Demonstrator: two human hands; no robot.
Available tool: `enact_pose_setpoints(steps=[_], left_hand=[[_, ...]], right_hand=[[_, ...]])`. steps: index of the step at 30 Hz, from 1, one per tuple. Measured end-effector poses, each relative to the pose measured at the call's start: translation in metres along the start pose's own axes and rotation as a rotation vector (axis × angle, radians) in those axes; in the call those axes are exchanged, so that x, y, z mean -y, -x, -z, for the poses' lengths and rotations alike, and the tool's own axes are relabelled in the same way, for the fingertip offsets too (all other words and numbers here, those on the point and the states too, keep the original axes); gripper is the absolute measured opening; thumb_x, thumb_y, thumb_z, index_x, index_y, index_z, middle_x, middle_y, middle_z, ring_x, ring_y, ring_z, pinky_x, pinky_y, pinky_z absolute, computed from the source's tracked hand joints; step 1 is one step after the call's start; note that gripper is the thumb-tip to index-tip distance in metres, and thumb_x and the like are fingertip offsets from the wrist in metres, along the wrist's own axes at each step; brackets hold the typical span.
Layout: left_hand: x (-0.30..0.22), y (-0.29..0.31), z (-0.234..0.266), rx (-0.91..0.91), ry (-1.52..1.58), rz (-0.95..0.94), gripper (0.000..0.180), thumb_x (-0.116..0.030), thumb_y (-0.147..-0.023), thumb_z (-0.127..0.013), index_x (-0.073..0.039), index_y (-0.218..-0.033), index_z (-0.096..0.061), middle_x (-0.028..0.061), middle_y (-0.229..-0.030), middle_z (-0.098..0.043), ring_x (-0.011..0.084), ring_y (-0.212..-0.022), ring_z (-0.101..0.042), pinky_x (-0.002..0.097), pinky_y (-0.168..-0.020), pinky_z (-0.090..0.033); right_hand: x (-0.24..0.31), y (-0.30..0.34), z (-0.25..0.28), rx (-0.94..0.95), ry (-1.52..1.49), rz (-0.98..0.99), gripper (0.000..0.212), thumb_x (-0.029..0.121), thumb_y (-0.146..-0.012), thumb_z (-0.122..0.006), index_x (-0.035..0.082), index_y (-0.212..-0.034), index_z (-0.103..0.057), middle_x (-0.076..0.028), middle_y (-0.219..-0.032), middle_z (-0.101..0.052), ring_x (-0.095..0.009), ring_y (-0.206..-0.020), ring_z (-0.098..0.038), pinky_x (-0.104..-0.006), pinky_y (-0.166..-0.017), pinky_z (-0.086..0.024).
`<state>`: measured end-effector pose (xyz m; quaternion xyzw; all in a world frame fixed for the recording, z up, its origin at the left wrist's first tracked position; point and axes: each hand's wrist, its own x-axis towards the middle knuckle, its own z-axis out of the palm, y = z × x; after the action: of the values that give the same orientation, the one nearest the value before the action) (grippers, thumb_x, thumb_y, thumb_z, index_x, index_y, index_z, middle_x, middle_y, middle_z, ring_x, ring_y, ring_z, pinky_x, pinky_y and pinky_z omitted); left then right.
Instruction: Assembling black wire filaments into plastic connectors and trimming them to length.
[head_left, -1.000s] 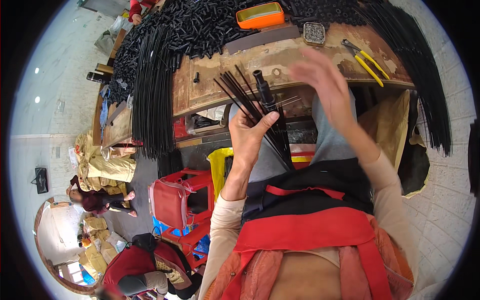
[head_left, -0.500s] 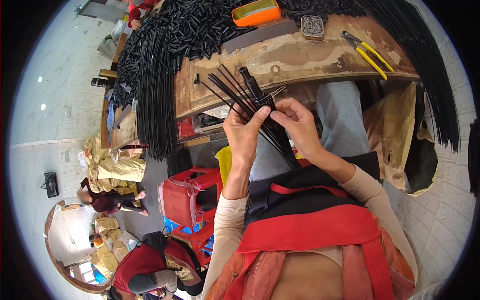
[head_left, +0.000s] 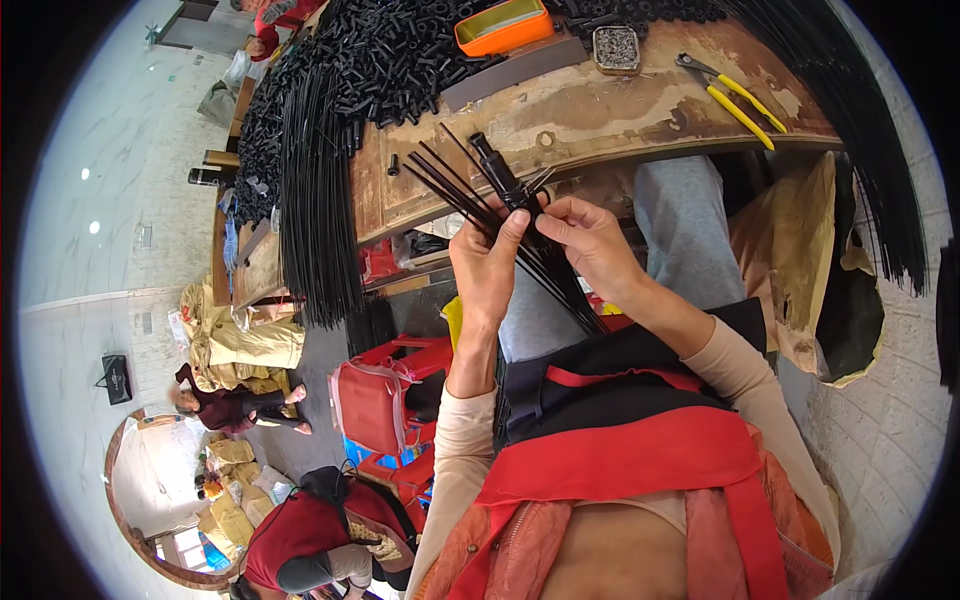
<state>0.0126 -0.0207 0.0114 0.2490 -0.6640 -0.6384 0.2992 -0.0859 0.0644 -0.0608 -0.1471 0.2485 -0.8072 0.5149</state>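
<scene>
The table (head_left: pixel 640 105) was the largest thing, and its worn wooden top curved across the upper part of the frame. On it a big pile (head_left: pixel 375 70) of short black tubes lay loose, at the upper left and upper middle. Long black rods hung over the table's edge in two places: one bunch (head_left: pixel 318 200) left of the middle, another (head_left: pixel 850 120) at the upper right. Below the table, at the right, there was a brown sack (head_left: pixel 785 260); its contents could not be seen.

Near the centre of the frame was a smaller bundle (head_left: pixel 566 285) of such rods, slanted, its upper ends spread to the left. The left hand (head_left: pixel 484 262) was closed around this bundle and also around a black tube (head_left: pixel 494 165), with the thumb pressed near the tube's lower end. The right hand (head_left: pixel 598 248) was just beside it, thumb and forefinger close together; whether they gripped something, I could not tell.

The pliers (head_left: pixel 738 116), with yellow handles, lay at the upper right. The orange box (head_left: pixel 508 38) stood open by the pile; what was in it was not clear. The tin (head_left: pixel 617 72), to its right, was filled with tiny grey pieces. One loose tube (head_left: pixel 393 165) was on the table, left of the held one.
</scene>
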Motion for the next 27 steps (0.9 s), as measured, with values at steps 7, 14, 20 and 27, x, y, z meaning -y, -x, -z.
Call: enact_pose_setpoints(steps=[7,14,20,27], left_hand=[[-0.004,0.006,-0.009,-0.074,-0.086,0.04,0.021,-0.007,-0.09,-0.067,0.005,-0.107,-0.061,0.0178,-0.103,-0.07,0.0213,-0.098,-0.067,0.032,-0.092,-0.05],[0.004,0.0,-0.006,-0.069,0.227,0.099,0.025,-0.001,-0.081,-0.076,-0.001,-0.103,-0.063,0.0085,-0.097,-0.071,0.0118,-0.088,-0.066,0.0256,-0.083,-0.051],[0.003,0.002,-0.005,-0.054,0.227,0.112,0.028,0.001,-0.079,-0.077,-0.001,-0.103,-0.063,0.0096,-0.097,-0.071,0.0132,-0.089,-0.067,0.0263,-0.084,-0.052],[0.004,-0.001,0.001,-0.022,0.251,0.15,0.03,0.0,-0.078,-0.078,-0.001,-0.104,-0.063,0.0113,-0.099,-0.072,0.0149,-0.089,-0.068,0.028,-0.085,-0.052]], right_hand=[[-0.001,0.014,-0.012,-0.143,0.18,0.118,0.005,0.006,-0.093,-0.064,0.003,-0.096,-0.063,0.001,-0.1,-0.062,-0.006,-0.095,-0.056,-0.0222,-0.087,-0.043],[0.0,0.013,-0.01,-0.108,0.13,0.119,0.009,0.01,-0.091,-0.068,0.004,-0.093,-0.063,0.002,-0.09,-0.06,-0.003,-0.086,-0.054,-0.0186,-0.077,-0.042],[0.001,0.023,-0.014,-0.089,0.192,0.15,0.007,0.008,-0.093,-0.064,0.004,-0.099,-0.061,0.001,-0.1,-0.06,-0.005,-0.094,-0.053,-0.0209,-0.085,-0.041],[0.004,0.022,-0.017,-0.049,0.326,0.234,0.007,0.008,-0.093,-0.064,0.004,-0.097,-0.06,0.001,-0.101,-0.06,-0.005,-0.094,-0.053,-0.0211,-0.085,-0.041]])
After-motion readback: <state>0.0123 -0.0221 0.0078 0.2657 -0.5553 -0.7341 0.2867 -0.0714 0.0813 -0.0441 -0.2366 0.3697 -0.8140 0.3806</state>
